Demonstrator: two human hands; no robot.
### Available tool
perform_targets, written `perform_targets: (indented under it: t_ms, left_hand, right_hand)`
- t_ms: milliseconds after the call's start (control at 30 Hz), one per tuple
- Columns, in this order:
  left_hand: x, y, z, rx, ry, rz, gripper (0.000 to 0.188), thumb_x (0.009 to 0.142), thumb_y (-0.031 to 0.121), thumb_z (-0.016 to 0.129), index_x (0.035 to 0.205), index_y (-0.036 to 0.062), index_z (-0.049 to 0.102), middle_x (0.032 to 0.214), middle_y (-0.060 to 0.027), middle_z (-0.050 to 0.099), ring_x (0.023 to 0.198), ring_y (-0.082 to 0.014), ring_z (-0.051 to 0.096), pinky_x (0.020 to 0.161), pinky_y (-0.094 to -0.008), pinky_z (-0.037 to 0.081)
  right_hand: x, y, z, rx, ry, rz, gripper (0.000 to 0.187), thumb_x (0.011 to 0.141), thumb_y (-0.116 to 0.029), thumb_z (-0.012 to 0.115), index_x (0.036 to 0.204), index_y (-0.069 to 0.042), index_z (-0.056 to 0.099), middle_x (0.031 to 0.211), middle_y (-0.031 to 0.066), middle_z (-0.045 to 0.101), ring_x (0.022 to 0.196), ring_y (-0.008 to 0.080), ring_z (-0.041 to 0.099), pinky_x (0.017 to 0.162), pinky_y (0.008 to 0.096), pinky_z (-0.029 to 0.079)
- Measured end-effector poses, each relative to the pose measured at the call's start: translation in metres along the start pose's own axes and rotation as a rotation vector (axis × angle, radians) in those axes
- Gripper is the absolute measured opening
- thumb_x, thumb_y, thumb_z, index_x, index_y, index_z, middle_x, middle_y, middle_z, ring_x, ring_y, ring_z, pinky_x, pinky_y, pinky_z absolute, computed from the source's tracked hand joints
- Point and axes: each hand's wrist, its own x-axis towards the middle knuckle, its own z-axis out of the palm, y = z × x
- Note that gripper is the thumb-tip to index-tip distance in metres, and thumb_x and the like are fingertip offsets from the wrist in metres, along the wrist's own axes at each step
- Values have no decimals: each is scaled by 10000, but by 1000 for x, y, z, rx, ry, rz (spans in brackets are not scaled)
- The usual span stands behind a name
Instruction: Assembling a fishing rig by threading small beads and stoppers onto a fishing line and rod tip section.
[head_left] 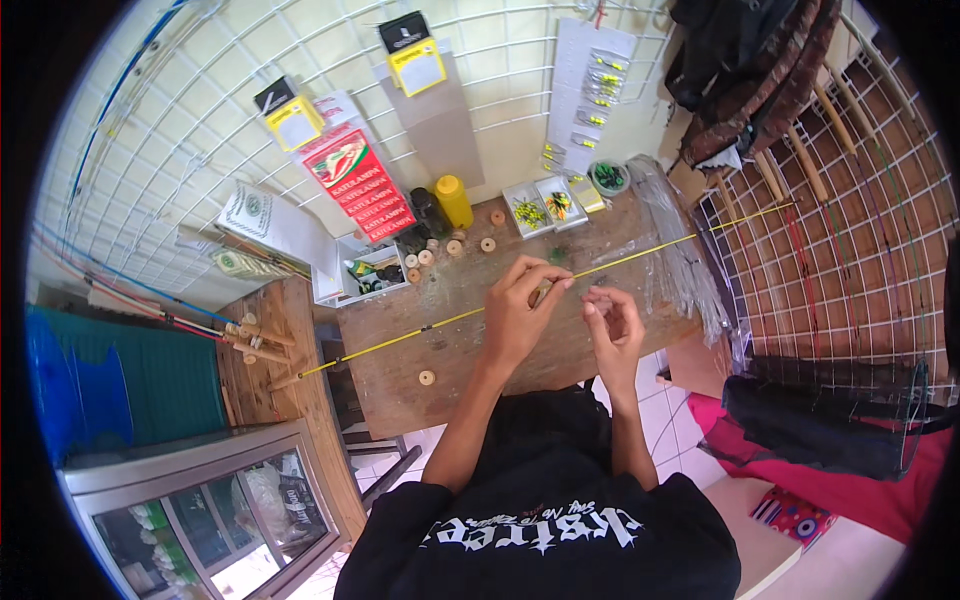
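Nudged, rod (400,341) could strike spool (427,378) at left hand's (520,308) eight o'clock.
Its fingers pinch, right hand's (615,327) curl; contents we can't tell.

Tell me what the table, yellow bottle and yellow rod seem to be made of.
Table: probably wood, worn and mostly matte, judging by its blotchy brown top. Yellow bottle: likely smooth plastic, going by its even colour and rounded shape. Yellow rod: slim and painted-looking, with dark bands; perhaps fibreglass or bamboo, but the core material can't be told.

Two hands (522,302) (613,322), one yellow rod (640,254)
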Motion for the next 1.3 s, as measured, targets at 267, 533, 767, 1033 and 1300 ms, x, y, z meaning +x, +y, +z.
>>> perform_targets:
  t_ms: [267, 533, 767, 1033, 1300]
  left_hand:
    - [-19, -11, 21, 101, -19, -54, 116, 807, 97, 737, 922, 92, 725, 929, -29, 612, 540, -121, 503, 511, -279, 430]
    - [-30, -38, 43, 146, 38, 90, 136, 783, 41, 742, 907, 93, 726, 921, -24, 617, 701, -150, 648, 581, -297, 519]
    - [-35, -49, 59, 134, 54, 73, 150, 766, -33, 735, 896, 41, 737, 905, -70, 611, 735, -166, 624, 603, -290, 506]
    - [-29, -57, 70, 198, 72, 96, 158, 751, -42, 744, 892, 28, 746, 913, -69, 612, 704, -152, 605, 592, -285, 493]
    - [-33, -56, 73, 191, 97, 66, 167, 741, -39, 754, 897, 21, 749, 919, -67, 620, 680, -140, 591, 575, -272, 474]
  right_hand:
    - [12, 8, -7, -107, -74, 65, 170, 876, -2, 672, 1044, 11, 651, 985, 59, 668, 914, 106, 613, 824, 257, 478]
    - [18, 29, -22, -155, -101, 78, 184, 836, -55, 729, 1002, -2, 671, 916, 67, 697, 821, 107, 643, 756, 261, 510]
    - [28, 41, -39, -144, -144, 127, 143, 820, -116, 746, 910, -14, 703, 821, 57, 716, 727, 107, 649, 691, 262, 509]
    - [40, 44, -41, -297, -150, 108, 150, 826, -126, 727, 883, 6, 682, 777, 103, 699, 691, 156, 660, 659, 295, 509]
    - [37, 45, -46, -335, -279, 35, 132, 882, -94, 638, 958, 6, 597, 884, 160, 654, 787, 267, 650, 706, 357, 497]
